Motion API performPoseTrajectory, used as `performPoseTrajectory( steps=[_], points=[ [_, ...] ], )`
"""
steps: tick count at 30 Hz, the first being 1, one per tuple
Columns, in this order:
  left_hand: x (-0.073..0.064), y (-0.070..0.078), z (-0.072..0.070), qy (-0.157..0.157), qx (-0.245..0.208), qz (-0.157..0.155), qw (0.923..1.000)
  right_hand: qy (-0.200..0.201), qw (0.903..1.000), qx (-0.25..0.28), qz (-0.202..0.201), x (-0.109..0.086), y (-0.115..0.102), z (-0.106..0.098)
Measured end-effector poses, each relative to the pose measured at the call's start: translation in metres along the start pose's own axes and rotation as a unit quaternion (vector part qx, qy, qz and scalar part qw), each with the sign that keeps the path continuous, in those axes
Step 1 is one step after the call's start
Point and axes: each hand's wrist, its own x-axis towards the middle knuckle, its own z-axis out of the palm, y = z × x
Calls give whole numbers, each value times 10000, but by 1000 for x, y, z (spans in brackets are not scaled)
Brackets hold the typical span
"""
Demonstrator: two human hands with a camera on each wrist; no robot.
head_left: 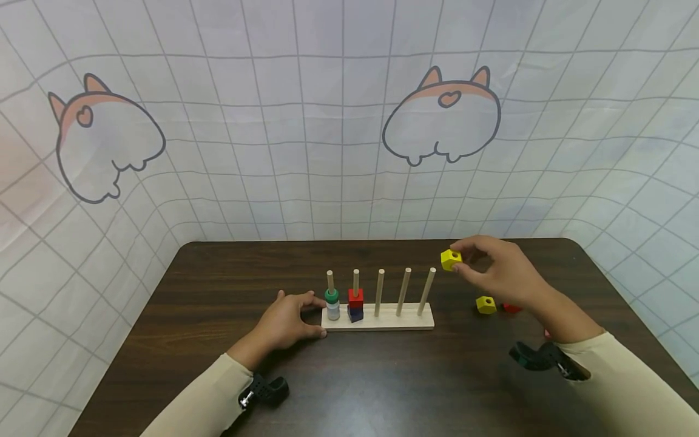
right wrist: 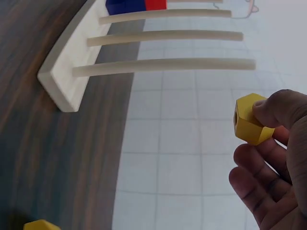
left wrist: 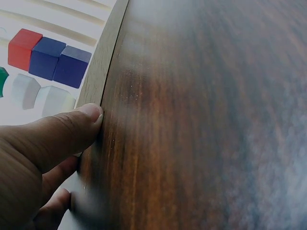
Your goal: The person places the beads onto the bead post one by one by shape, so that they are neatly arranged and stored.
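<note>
A pale wooden peg board (head_left: 406, 317) with several upright pegs stands on the table. My left hand (head_left: 289, 318) grips its left end, the thumb (left wrist: 72, 129) lying against the front edge. White beads with a green bead (head_left: 331, 297) on top sit on the leftmost peg. Beside them, a red cube bead (head_left: 355, 298) rests above dark blue cube beads (left wrist: 47, 57) on the second peg. The other pegs are bare. Between thumb and fingertips, my right hand (head_left: 494, 267) pinches a yellow hexagonal bead (right wrist: 250, 120) with a hole, held in the air right of the rightmost peg (head_left: 427, 291).
Under my right forearm lie another yellow bead (head_left: 486, 305) and a red bead (head_left: 511, 308), with one more reddish piece (head_left: 547, 334) partly hidden by the arm. Behind the dark wooden table (head_left: 382, 382) hangs a white gridded curtain (head_left: 317, 133).
</note>
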Motion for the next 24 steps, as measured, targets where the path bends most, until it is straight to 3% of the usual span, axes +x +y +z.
performPoseTrajectory(
  steps=[10, 24],
  points=[
    [1, -3, 1, -12, -31, 61, 10000, 30, 9997, 69, -250, 13, -13, -3],
    [0, -2, 1, -19, -10, 67, 10000, -28, 9955, 549, -778, 27, -34, 6]
  ],
)
